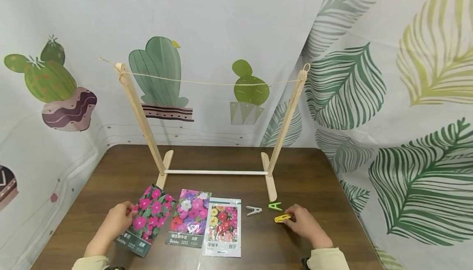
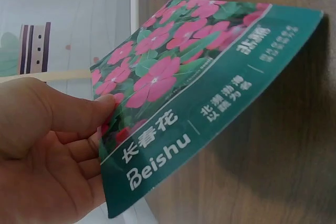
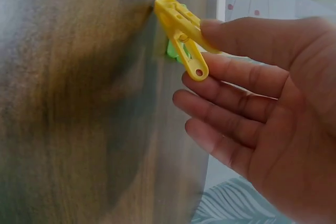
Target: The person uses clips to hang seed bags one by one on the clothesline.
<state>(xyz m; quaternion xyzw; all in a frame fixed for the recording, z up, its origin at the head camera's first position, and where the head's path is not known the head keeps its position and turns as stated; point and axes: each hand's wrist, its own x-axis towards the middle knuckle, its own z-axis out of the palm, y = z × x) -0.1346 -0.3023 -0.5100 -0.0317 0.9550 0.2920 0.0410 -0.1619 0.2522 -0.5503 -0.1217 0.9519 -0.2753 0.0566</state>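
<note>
My left hand [image 1: 120,217] pinches the left edge of a seed packet [image 1: 149,220] with pink flowers and a dark green band. In the left wrist view the thumb lies on the face of this seed packet [image 2: 173,82], which tilts up off the table. My right hand [image 1: 304,222] pinches a yellow clothespin [image 1: 282,218] between thumb and index finger. The right wrist view shows the yellow clothespin [image 3: 181,35] by its handles, the other fingers loosely bent below. Near it on the table lie a green clothespin [image 1: 275,206] and a grey clothespin [image 1: 254,210].
Two more flower seed packets, a purple-pink one [image 1: 190,216] and a white-bordered one [image 1: 223,227], lie mid-table. Behind them stands a wooden frame [image 1: 286,122] with a string [image 1: 207,83] across its top and a white rod [image 1: 216,172] low down. The table [image 1: 314,179] is brown.
</note>
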